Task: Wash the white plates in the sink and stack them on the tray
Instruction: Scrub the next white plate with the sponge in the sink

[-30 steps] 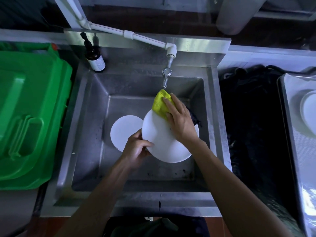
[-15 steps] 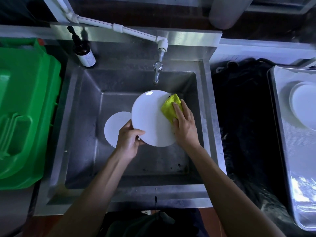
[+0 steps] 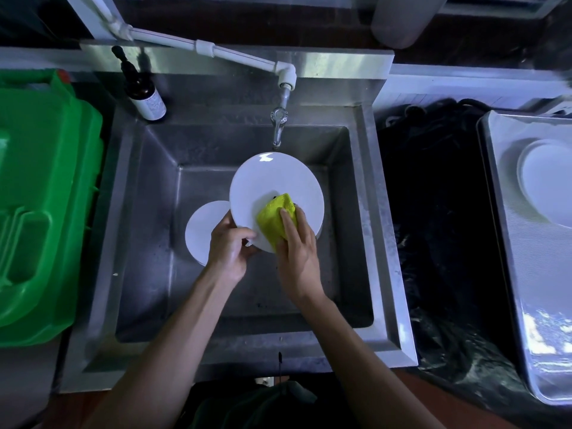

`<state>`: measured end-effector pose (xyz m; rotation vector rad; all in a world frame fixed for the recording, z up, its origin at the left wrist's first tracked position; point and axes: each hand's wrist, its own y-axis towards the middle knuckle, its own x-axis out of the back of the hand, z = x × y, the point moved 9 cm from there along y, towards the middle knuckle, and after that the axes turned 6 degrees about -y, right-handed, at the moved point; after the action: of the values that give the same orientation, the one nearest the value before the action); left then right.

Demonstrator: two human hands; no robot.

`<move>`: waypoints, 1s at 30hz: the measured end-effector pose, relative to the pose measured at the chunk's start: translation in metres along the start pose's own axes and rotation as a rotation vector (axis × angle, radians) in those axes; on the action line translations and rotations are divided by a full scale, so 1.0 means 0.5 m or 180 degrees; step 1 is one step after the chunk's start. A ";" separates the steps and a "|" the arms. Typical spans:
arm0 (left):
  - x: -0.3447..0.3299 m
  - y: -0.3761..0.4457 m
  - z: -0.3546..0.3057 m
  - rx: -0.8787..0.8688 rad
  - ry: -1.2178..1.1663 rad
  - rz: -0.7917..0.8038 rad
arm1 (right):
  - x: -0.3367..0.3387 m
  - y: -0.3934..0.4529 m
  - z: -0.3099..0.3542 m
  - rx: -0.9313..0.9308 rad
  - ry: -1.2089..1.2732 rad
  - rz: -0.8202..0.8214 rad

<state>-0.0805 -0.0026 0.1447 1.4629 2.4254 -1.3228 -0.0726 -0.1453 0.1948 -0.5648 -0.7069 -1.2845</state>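
Observation:
Over the steel sink (image 3: pixel 380 243) my left hand (image 3: pixel 229 249) grips the near-left rim of a white plate (image 3: pixel 272 184), which is tilted up under the tap (image 3: pixel 278 125). My right hand (image 3: pixel 298 252) presses a yellow sponge (image 3: pixel 274 219) against the plate's lower face, fingers curled over the sponge. A second white plate (image 3: pixel 201 230) lies on the sink floor to the left, partly hidden by the held plate and my left hand. On the metal tray (image 3: pixel 507 243) at the right edge lie stacked white plates (image 3: pixel 548 187).
A dark pump bottle (image 3: pixel 144 91) stands at the sink's back left corner. A green plastic crate (image 3: pixel 40 193) fills the left side. Black plastic sheeting (image 3: pixel 433 212) lies between sink and tray. A white pipe (image 3: pixel 201 46) feeds the tap.
The sponge slid from the plate's far edge across to its right rim and down onto its lower face. The plate moved up toward the tap. My left hand kept its grip.

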 end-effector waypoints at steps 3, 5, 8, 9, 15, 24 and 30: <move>0.005 0.001 -0.006 -0.0031 0.0067 0.0021 | -0.015 -0.005 0.019 0.0068 0.0086 0.0010; 0.011 0.000 -0.010 -0.0052 0.0065 0.0008 | -0.017 -0.005 0.024 0.0129 0.0081 0.0045; 0.019 -0.001 -0.014 -0.0061 0.0048 -0.0004 | -0.008 0.002 0.024 0.0308 -0.0091 0.0083; 0.020 -0.001 -0.015 -0.0063 0.0042 0.0001 | -0.002 0.006 0.022 0.0374 -0.0171 0.0079; 0.022 -0.007 -0.023 -0.0062 0.0100 0.0028 | 0.045 0.053 -0.018 0.0277 -0.0356 -0.0061; -0.001 -0.029 -0.012 0.0161 0.0568 0.0450 | 0.090 0.146 -0.037 0.0273 -0.0525 -0.0089; -0.020 -0.038 0.008 0.0275 0.0688 0.0825 | 0.084 0.169 0.009 0.0533 -0.0254 -0.0025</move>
<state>-0.0903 -0.0165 0.1586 1.9578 2.2151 -1.2866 0.0147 -0.1524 0.2300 -0.4789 -0.8749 -1.2022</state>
